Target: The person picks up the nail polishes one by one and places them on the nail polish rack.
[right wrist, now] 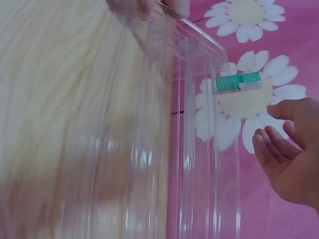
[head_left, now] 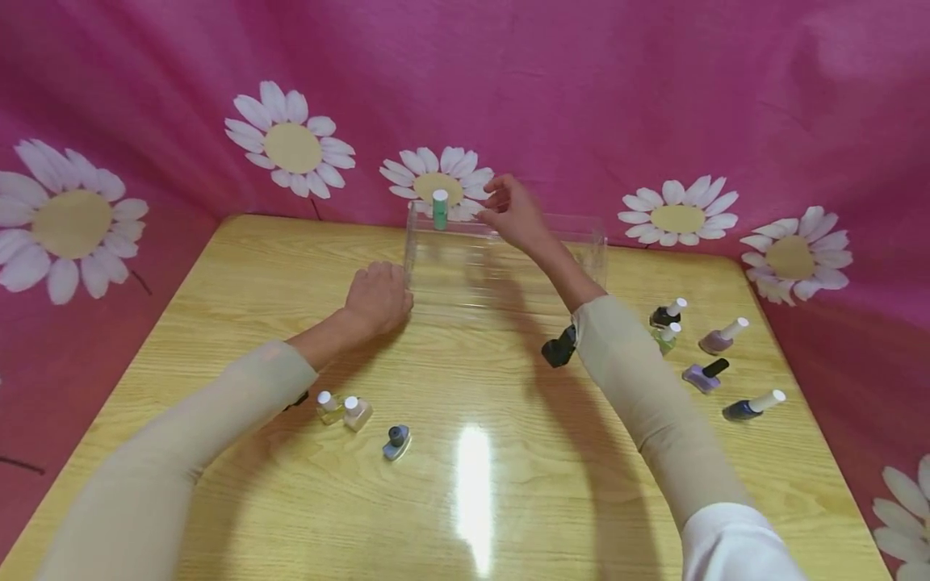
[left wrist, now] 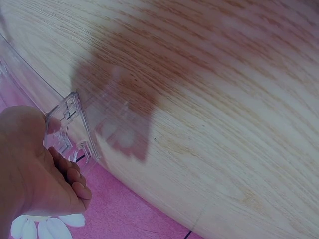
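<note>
A clear stepped acrylic rack [head_left: 508,278] stands at the back of the table. My left hand [head_left: 379,298] grips its left end; the left wrist view has the curled fingers [left wrist: 75,179] against the clear side panel [left wrist: 72,124]. On the top tier, near the left end, a green nail polish bottle [head_left: 440,211] with a white cap stands upright. Just right of that bottle is my right hand [head_left: 512,214], its fingers loosely bent and holding nothing. In the right wrist view a gap separates the right hand [right wrist: 291,149] from the green bottle [right wrist: 238,82].
Several nail polish bottles stand or lean at the table's right, among them a dark blue one [head_left: 753,405] and a lilac one [head_left: 705,375]. Nearer the left forearm are a yellow bottle [head_left: 330,407], a beige bottle [head_left: 357,412] and a grey-blue bottle [head_left: 396,442]. Pink flowered cloth [head_left: 552,105] hangs behind.
</note>
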Motion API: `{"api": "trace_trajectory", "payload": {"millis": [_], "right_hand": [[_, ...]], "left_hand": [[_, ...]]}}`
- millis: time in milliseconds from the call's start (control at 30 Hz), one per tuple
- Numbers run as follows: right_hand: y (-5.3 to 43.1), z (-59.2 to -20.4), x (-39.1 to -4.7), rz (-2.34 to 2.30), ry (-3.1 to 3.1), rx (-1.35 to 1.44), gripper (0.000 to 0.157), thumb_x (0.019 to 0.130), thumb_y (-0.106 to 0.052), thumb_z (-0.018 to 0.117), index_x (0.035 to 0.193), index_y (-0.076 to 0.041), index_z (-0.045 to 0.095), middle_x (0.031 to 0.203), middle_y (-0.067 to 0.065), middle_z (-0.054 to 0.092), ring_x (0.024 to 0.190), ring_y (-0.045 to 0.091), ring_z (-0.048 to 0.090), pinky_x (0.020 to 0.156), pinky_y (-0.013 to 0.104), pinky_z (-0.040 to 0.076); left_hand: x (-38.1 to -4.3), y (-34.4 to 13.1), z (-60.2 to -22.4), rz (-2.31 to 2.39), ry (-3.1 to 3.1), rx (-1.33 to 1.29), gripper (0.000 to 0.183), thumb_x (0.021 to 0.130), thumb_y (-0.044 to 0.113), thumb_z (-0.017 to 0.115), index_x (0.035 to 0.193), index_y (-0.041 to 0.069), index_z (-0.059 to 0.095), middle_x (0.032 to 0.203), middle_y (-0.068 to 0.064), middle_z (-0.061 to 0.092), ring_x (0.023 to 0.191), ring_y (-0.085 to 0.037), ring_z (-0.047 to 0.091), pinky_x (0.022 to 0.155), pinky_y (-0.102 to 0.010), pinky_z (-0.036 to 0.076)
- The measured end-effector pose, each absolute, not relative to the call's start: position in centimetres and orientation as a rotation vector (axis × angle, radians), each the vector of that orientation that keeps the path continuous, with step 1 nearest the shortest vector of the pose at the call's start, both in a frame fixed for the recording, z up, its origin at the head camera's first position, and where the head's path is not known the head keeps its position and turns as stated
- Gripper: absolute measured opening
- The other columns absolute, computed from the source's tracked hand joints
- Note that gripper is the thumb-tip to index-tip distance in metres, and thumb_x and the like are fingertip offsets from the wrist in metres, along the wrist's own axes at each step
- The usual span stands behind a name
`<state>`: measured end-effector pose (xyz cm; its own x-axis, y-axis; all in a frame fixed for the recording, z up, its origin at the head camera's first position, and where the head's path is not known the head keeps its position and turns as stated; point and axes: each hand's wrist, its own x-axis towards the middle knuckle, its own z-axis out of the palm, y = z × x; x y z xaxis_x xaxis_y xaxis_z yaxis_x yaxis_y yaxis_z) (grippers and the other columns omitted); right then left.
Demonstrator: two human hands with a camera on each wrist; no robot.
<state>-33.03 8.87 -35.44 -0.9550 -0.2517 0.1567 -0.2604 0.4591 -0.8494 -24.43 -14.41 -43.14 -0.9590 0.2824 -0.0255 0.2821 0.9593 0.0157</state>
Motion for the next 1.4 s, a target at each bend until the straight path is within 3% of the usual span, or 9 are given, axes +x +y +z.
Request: {"api": "trace_trajectory", "payload": {"millis": [300,900,1200,1400], "right_hand": [[13.6,-36.0,-28.4,1.525,-2.757,0.568,0.033,0.093,-0.005,0.067,0.122,0.003,0.054,0.111,0.022,0.062,0.103,0.033,0.062,0.086,0.039,0.050],[24.7,-38.0,-18.1,1.561,-2.560,0.294,0.038,0.092,-0.005,0.070,0.125,0.003,0.053,0.111,0.020,0.060,0.096,0.009,0.060,0.083,0.016,0.048],[28.5,-39.7,-14.1,1.556,-2.352,0.004,0.033,0.089,0.003,0.070,0.119,0.004,0.055,0.104,-0.007,0.060,0.102,0.008,0.059,0.086,0.015,0.047],[31.5,-40.5,-12.6,1.367,-2.361,-0.220,0.041,0.088,0.003,0.070,0.125,-0.002,0.055,0.107,-0.012,0.055,0.102,0.003,0.054,0.098,0.022,0.042]], "left_hand": [[-24.6,-14.5,-43.5,0.056,3.115,0.444,0.033,0.099,0.026,0.049,0.102,-0.006,0.056,0.098,-0.021,0.056,0.097,-0.038,0.054,0.082,-0.050,0.045],[-24.6,-14.4,-43.5,0.053,3.096,0.469,0.033,0.099,0.027,0.047,0.098,-0.005,0.054,0.093,-0.019,0.053,0.093,-0.036,0.054,0.080,-0.050,0.046],[-24.4,-14.7,-43.4,0.076,3.100,0.501,0.030,0.099,0.025,0.046,0.094,-0.005,0.051,0.092,-0.019,0.053,0.092,-0.037,0.054,0.078,-0.050,0.045],[-24.3,-14.5,-43.4,0.072,3.110,0.504,0.030,0.099,0.025,0.047,0.094,-0.005,0.051,0.091,-0.019,0.052,0.089,-0.036,0.053,0.076,-0.049,0.046]]}}
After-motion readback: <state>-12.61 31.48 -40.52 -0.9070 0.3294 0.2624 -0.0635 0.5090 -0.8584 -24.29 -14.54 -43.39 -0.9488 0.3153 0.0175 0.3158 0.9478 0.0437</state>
